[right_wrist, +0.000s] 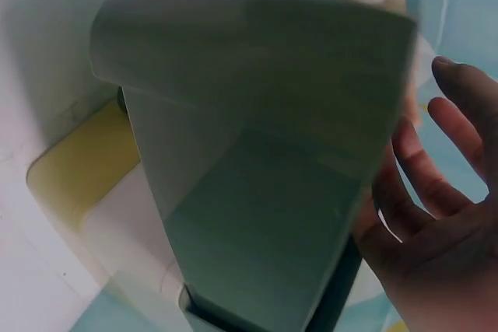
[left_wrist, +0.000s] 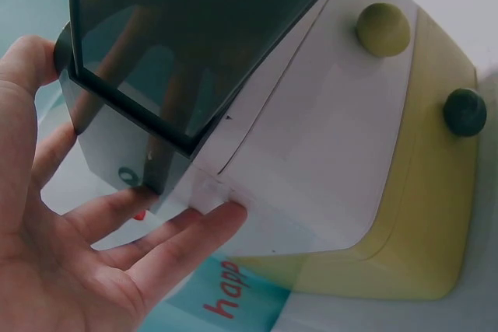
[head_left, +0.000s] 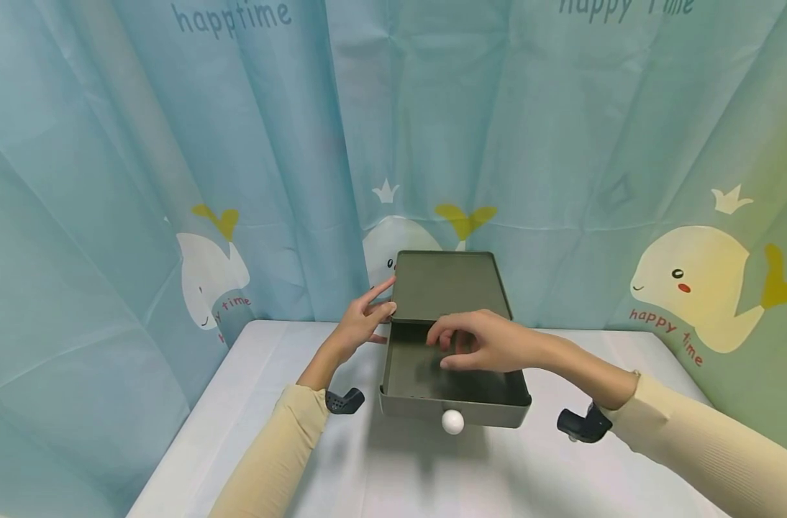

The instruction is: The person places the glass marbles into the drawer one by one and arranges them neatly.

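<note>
A small drawer unit (head_left: 452, 284) with a dark grey-green top stands on the table. Its top drawer (head_left: 409, 408) is pulled far out, a white knob (head_left: 453, 422) on its front; inside I see only the bare bottom. My left hand (head_left: 357, 324) rests against the unit's left side, fingers spread. Above the open drawer hovers my right hand (head_left: 484, 342), fingers loosely bent and nothing visible in them. In the left wrist view a white drawer (left_wrist: 327, 130) and a yellow drawer (left_wrist: 440, 192) below it are closed.
The white-covered table (head_left: 426, 475) extends in front and to both sides. A blue-green curtain (head_left: 290, 158) with whale prints hangs close behind the unit. Dark wrist cameras (head_left: 344, 401) are strapped to both forearms. The pulled-out drawer juts toward me over the table.
</note>
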The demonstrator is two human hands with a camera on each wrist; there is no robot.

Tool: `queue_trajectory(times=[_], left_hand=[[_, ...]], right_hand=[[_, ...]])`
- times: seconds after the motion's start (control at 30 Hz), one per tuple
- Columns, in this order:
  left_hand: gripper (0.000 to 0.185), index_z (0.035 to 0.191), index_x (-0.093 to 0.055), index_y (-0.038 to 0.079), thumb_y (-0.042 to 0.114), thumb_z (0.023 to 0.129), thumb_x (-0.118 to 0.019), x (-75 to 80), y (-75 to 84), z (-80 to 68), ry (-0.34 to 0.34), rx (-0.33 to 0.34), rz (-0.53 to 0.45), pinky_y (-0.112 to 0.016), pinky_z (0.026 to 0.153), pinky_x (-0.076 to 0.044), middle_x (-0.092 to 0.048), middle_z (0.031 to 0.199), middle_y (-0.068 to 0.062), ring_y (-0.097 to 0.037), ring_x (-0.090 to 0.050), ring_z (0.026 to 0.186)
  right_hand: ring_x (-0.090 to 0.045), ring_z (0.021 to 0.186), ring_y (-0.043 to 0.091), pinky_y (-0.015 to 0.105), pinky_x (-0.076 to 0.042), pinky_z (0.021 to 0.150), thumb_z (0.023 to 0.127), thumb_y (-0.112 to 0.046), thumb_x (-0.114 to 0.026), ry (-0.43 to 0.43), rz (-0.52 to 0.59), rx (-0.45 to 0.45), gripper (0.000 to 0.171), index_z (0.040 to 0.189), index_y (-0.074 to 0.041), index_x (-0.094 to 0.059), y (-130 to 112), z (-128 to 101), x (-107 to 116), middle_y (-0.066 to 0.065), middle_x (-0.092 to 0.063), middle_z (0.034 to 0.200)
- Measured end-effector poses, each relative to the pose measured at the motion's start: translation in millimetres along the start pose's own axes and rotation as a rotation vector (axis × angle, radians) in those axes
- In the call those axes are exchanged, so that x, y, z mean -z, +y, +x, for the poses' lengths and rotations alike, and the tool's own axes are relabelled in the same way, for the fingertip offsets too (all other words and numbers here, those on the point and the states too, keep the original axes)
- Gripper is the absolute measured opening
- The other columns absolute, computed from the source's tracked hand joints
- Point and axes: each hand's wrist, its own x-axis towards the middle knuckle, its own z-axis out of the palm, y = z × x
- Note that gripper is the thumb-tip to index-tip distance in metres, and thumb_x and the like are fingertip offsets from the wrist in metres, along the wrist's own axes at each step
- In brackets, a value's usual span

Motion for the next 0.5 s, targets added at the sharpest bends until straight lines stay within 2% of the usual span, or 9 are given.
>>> queue_trajectory(times=[0.2, 0.5], left_hand=[[0.060, 0.161, -0.037, 0.033, 0.030, 0.105, -0.059, -0.8, 0.9, -1.1, -0.001, -0.002, 0.000, -0.058, 0.089, -0.057, -0.046, 0.155, -0.021, -0.042, -0.051, 0.133], [0.061, 0.161, -0.037, 0.034, 0.030, 0.105, -0.059, 0.2, -1.5, -0.5, 0.002, -0.001, 0.005, -0.057, 0.088, -0.058, -0.048, 0.154, -0.020, -0.040, -0.052, 0.132]], right_hand=[[-0.066, 0.083, 0.010, 0.030, -0.058, 0.070, 0.097, -0.023, -0.074, 0.068, -0.001, 0.020, 0.029, 0.125, -0.016, -0.068, -5, -11, 9, 0.000, -0.067, 0.105], [-0.067, 0.083, 0.010, 0.031, -0.058, 0.071, 0.096, -0.024, -0.075, 0.106, -0.005, -0.012, 0.031, 0.126, -0.017, -0.067, -9, -28, 22, 0.003, -0.067, 0.107]])
